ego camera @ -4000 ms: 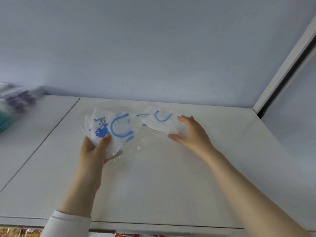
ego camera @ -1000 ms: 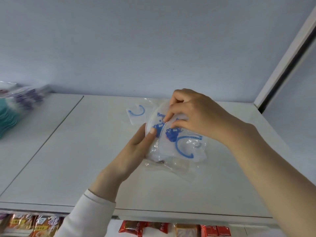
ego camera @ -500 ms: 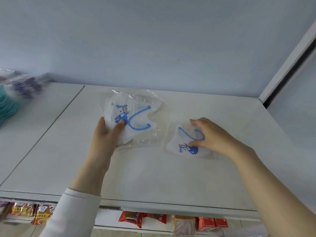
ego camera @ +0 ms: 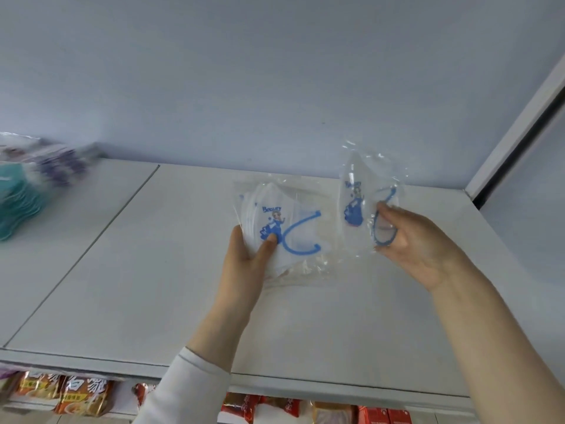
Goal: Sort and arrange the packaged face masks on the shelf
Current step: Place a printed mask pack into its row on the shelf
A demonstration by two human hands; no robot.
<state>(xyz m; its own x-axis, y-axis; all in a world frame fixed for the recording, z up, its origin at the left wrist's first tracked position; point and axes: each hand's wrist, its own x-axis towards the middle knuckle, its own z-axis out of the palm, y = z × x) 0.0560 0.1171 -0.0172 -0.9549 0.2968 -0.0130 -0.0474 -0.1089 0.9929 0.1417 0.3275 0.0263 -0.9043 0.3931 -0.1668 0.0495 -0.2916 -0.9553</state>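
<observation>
My left hand (ego camera: 246, 260) grips a stack of clear-wrapped white face masks (ego camera: 287, 228) with blue ear loops and a blue cartoon print, held just above the white shelf (ego camera: 153, 270). My right hand (ego camera: 409, 243) pinches a single packaged mask (ego camera: 360, 197) of the same kind. That mask stands upright in the air to the right of the stack, lifted off the shelf.
A blurred pile of teal and purple mask packs (ego camera: 27, 191) lies at the shelf's far left, beyond a seam (ego camera: 101, 234). A white post (ego camera: 516, 130) bounds the right. Snack packets (ego camera: 82, 396) hang under the front edge.
My right hand has lifted the single mask off the shelf and turned it upright. My left hand with the stack has shifted to the right, toward it.
</observation>
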